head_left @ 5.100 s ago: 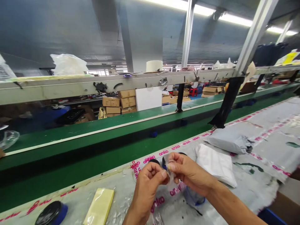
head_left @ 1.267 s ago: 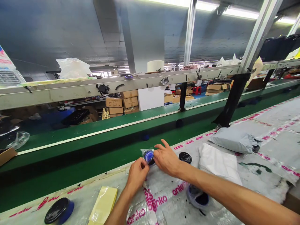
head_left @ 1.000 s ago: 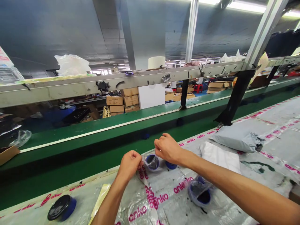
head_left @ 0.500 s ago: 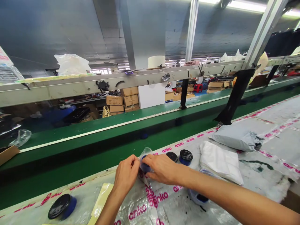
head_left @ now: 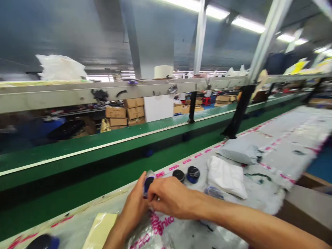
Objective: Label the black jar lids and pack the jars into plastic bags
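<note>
A round, dark blue and black disc-shaped piece (head_left: 148, 184) sits inside a small clear plastic bag, between my two hands above the near worktop. My left hand (head_left: 135, 204) is closed around its left side. From the right, my right hand (head_left: 169, 196) has its fingers curled in against the bagged piece, partly covering it. Two similar round pieces (head_left: 193, 174) stand just beyond my right hand, and another (head_left: 44, 242) is cut off at the lower left. A stack of white bags (head_left: 227, 176) lies to the right, with a clear-bagged piece (head_left: 214, 192) partly behind my forearm.
A green conveyor belt (head_left: 103, 185) runs past the far edge of the plastic-covered worktop (head_left: 269, 200). Yellow paper (head_left: 100, 232) lies by my left forearm. A grey plastic packet (head_left: 240, 152) rests near a black-wrapped post (head_left: 237, 112). Cardboard boxes (head_left: 306, 207) stand at the right.
My view has turned to the right. My left hand has gone from pinching the bag's edge to wrapping round the bagged piece. My right fingers have curled inward.
</note>
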The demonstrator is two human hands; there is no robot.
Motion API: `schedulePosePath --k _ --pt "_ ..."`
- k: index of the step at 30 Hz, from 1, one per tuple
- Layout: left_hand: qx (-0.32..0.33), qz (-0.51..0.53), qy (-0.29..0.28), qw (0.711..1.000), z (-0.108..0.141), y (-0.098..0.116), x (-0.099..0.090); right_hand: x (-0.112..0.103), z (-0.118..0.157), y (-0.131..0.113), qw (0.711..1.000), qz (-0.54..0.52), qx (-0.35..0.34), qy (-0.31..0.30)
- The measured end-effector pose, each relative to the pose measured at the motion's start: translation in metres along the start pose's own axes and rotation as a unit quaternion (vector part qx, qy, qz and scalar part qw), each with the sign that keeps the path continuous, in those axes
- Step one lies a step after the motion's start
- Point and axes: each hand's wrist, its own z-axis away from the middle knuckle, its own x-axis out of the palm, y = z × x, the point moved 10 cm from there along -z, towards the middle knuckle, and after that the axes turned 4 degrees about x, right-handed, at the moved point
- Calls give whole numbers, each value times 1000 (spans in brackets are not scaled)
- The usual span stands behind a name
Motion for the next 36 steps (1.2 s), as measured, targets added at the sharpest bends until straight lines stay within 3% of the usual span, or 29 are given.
schedulePosePath --k 3,6,9,12,16,22,25,31,36 --pt "11 -31 10 999 -14 1 7 -43 29 19 996 -1 30 82" --pt "24 -56 20 998 -21 2 8 -86 76 84 970 89 160 157" --pt "22 -82 43 995 -20 -1 2 -95 127 151 920 258 278 100" --pt "41 -104 67 991 -18 5 1 -83 166 186 903 290 311 68" --pt "116 -125 56 984 -12 35 24 -59 188 198 890 337 303 54" --pt "223 -144 6 964 12 78 67 -40 193 206 883 377 273 50" --pt "215 -154 0 964 16 82 66 -41 194 207 890 352 282 63" --pt "201 -145 1 969 16 90 57 -60 202 215 900 201 369 118" --pt "150 -89 17 985 12 99 58 -77 212 238 891 91 414 160"
